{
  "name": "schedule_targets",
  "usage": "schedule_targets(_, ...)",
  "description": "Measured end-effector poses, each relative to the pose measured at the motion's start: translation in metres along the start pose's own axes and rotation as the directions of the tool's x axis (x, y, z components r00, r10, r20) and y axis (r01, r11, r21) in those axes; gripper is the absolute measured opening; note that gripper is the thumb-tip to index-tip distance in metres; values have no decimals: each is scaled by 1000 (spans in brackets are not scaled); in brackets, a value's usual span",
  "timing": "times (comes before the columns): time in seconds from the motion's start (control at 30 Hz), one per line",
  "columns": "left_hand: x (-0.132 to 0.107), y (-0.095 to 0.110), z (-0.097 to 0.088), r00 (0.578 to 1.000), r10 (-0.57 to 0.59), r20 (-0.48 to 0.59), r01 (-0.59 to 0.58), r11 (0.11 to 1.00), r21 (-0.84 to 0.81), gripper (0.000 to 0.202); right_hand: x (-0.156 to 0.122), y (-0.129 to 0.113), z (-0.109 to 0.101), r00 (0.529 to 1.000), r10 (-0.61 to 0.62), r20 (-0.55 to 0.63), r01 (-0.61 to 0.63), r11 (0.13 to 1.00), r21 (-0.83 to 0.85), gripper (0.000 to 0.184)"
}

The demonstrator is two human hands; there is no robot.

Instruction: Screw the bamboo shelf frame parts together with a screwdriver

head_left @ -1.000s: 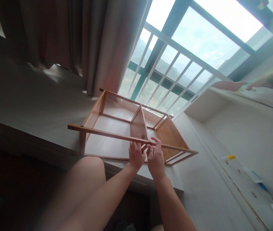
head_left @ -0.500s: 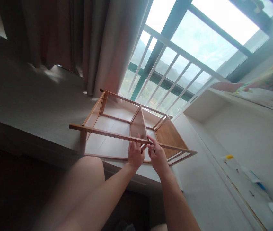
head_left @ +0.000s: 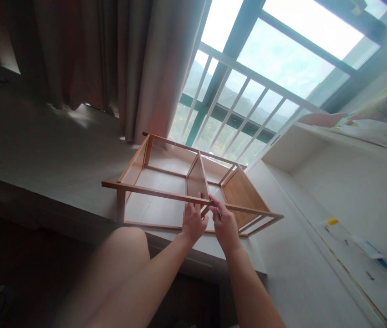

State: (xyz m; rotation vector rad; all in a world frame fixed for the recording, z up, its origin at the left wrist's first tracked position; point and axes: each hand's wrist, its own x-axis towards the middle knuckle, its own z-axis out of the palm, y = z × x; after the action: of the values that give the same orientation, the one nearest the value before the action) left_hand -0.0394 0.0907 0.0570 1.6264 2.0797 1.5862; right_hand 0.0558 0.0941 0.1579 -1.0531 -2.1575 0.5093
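Observation:
A brown wooden shelf rack lies on its side on a pale ledge by the window. Its middle board stands across the frame between two end panels. My left hand is at the near rail beneath this board, its fingers closed around the rail and reaching up behind it. Just to the right, my right hand has its index finger against the joint of board and rail. The other fingers of that hand are curled, and whatever they may pinch is too small to make out.
Behind the rack is a window with a white railing. A grey curtain hangs to its left. On the right stands a white cabinet with small items, one yellow. My bent knee is at the ledge's front edge.
The view has shifted slightly, so the rack sits a little lower and farther right. Both hands keep to the same joint, with only slight finger movement.

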Motion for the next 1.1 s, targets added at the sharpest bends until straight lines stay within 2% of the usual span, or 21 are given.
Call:
schedule_targets(0.17, 3, -1, -4, 997, 44, 58, -43, 999, -28, 68, -5, -8, 5, 997, 63, -33, -62, 998, 11, 40)
schedule_targets(0.37, 9, -3, -9, 996, 44, 73, -35, 993, -116, 73, -3, -10, 5, 996, 90, -22, -90, 996, 1, 42)
schedule_targets(0.47, 11, -7, -19, 988, 100, 117, -74, 975, -209, 65, -2, -8, 4, 995, 93, -24, -93, 996, -2, 40)
schedule_targets(0.57, 13, -11, -29, 975, 155, 160, -95, 939, -330, 48, -4, -6, 4, 995, 93, -28, -93, 995, 22, 41)
schedule_targets(0.73, 20, -13, -33, 991, 22, 132, 35, 908, -418, 41, -4, -4, 3, 995, 92, -38, -90, 995, 44, 41)
schedule_targets(0.8, 26, -14, -33, 986, 10, 167, 65, 898, -436, 38, -3, -3, 2, 994, 105, -42, -102, 993, 54, 40)
schedule_targets(0.87, 32, -17, -35, 968, 34, 248, 73, 910, -409, 32, -2, -1, 1, 992, 115, -42, -113, 992, 64, 40)
schedule_targets(0.97, 40, -20, -37, 930, 57, 364, 41, 966, -257, 20, -1, 2, -1, 993, 114, -38, -111, 991, 70, 40)
schedule_targets(1.1, 46, -19, -38, 921, 73, 383, -36, 994, -102, 12, 0, 3, 0, 994, 102, -46, -99, 993, 65, 40)
